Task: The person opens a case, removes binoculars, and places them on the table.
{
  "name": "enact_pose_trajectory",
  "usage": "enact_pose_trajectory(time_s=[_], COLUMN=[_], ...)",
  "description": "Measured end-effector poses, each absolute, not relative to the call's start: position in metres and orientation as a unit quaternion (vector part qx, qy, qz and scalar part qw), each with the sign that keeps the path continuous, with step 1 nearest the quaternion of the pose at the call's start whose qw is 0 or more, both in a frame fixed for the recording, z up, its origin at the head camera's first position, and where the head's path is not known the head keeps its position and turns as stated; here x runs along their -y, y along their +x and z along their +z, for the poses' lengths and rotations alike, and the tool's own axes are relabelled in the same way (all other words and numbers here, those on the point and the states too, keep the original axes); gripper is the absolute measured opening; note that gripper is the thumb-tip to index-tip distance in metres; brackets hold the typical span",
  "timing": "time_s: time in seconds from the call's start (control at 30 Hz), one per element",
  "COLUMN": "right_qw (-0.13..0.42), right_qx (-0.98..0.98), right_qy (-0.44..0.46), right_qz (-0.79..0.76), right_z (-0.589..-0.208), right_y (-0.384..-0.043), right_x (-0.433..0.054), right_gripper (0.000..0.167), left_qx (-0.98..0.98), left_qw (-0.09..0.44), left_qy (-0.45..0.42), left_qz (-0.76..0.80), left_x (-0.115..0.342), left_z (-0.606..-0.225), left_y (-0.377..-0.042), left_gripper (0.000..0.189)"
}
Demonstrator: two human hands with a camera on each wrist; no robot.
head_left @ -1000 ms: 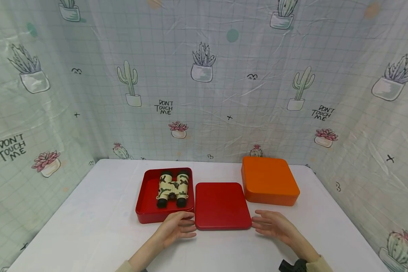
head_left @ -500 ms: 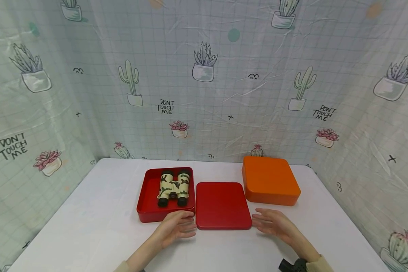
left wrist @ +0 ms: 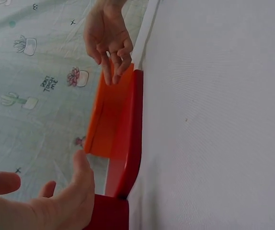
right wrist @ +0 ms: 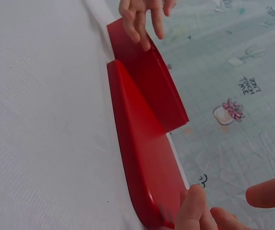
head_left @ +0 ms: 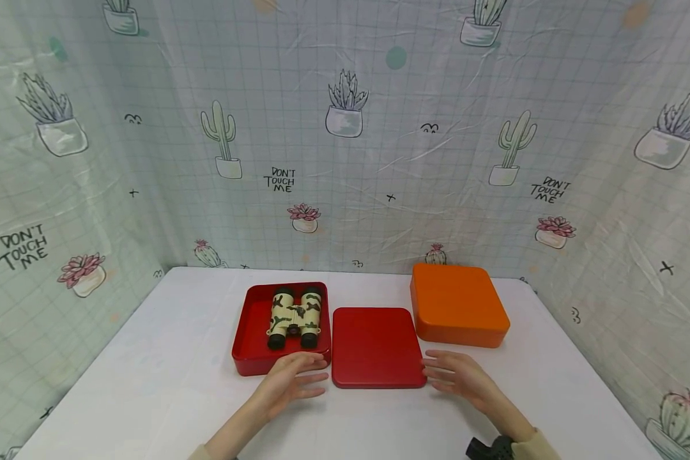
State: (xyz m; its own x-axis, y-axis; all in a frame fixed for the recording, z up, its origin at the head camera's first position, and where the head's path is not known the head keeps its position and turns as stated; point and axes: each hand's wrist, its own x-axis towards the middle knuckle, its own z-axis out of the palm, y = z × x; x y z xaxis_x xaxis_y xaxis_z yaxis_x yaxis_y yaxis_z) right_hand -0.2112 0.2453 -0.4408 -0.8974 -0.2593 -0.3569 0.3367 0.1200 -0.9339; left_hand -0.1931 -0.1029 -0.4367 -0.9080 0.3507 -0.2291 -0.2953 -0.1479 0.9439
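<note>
A flat red lid (head_left: 377, 348) lies on the white table between my hands. My left hand (head_left: 290, 380), fingers loosely extended, hovers off its left side by the front corner of a red box (head_left: 253, 365). Inside that open box lie camouflage-patterned binoculars (head_left: 293, 318). On the other side my right hand (head_left: 457, 377) is relaxed and holds nothing, its fingertips right at the lid's right edge. The left wrist view shows the left hand (left wrist: 56, 203) with thumb and fingers apart; in the right wrist view the right hand (right wrist: 214, 213) is partly cut off.
An orange box (head_left: 460, 306) stands at the back right, behind the right hand. The white table (head_left: 167, 383) ends at a curtain (head_left: 391, 160) printed with cacti, which rises at the back and both sides. A black strap (head_left: 490, 448) sits on the right wrist.
My left hand has drawn slightly left, away from the lid. The right hand has shifted a little left toward the lid's edge. The boxes and binoculars keep their places.
</note>
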Motion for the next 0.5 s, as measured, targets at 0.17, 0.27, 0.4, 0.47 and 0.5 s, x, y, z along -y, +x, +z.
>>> enact_pose_trajectory(time_s=[0.17,0.27,0.4,0.47,0.5], right_qw=[0.219,0.217,0.211,0.208,0.207], right_qx=[-0.728,-0.734,-0.740,-0.744,-0.746], right_qy=[0.005,-0.019,-0.042,-0.049,-0.052], right_qz=[-0.650,-0.643,-0.637,-0.633,-0.631], right_z=[-0.442,-0.442,-0.442,-0.441,-0.441], right_y=[-0.212,-0.211,-0.212,-0.212,-0.212], right_x=[-0.238,-0.235,-0.230,-0.227,-0.225], right_gripper=[0.060,0.061,0.062,0.062,0.061], left_qx=[-0.650,-0.663,-0.672,-0.680,-0.683], left_qw=[0.190,0.177,0.158,0.147,0.141], left_qy=[0.040,0.045,0.043,0.041,0.040], left_qz=[0.735,0.726,0.722,0.717,0.716], left_x=[0.106,0.108,0.111,0.113,0.114], left_z=[-0.437,-0.437,-0.438,-0.437,-0.436], left_y=[-0.192,-0.191,-0.191,-0.191,-0.191], left_gripper=[0.046,0.045,0.043,0.043,0.043])
